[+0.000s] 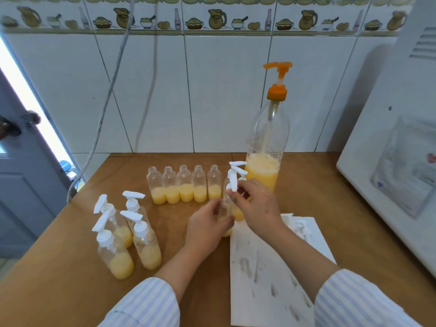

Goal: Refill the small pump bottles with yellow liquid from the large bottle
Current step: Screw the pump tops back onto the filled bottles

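The left hand [207,226] is gripping a small bottle [227,217] on the table [330,208] while the right hand [256,204] is pinching its white pump [234,177]. The large bottle [265,147] is standing just behind, five uncapped bottles [186,185] lining up beside it, four capped bottles [127,234] standing left, a white cloth [271,279] lying right.

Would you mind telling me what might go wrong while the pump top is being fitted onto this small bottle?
1. The five open bottles stand packed in a row just behind the hands; a nudge could tip them and spill.
2. The right hand pinches the pump top above the bottle held by the left hand; its tube may drip onto the table.
3. The large bottle stands tall just behind the right hand; a bump might topple it.
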